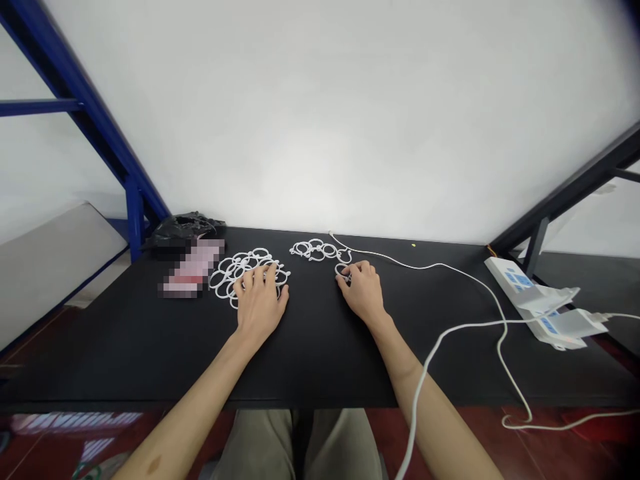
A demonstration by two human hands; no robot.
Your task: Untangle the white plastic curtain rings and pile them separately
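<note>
White plastic rings with small knobs, like curtain rings, lie in a pile (243,260) on the black table left of the middle. My left hand (260,297) rests palm down over the right side of that pile, fingers stretched out, hiding some of the rings. Farther back, a smaller cluster of the same rings (316,249) lies near the wall. My right hand (364,290) is right of the middle, thumb and fingers closed on the edge of a single white ring (341,269). The part of this ring under the fingers is hidden.
A black plastic bag (185,230) and a blurred pink item (195,267) are at the left. A white power strip (523,293) with plugs stands at the right. One white cable (435,265) crosses the table; another hangs over my right forearm.
</note>
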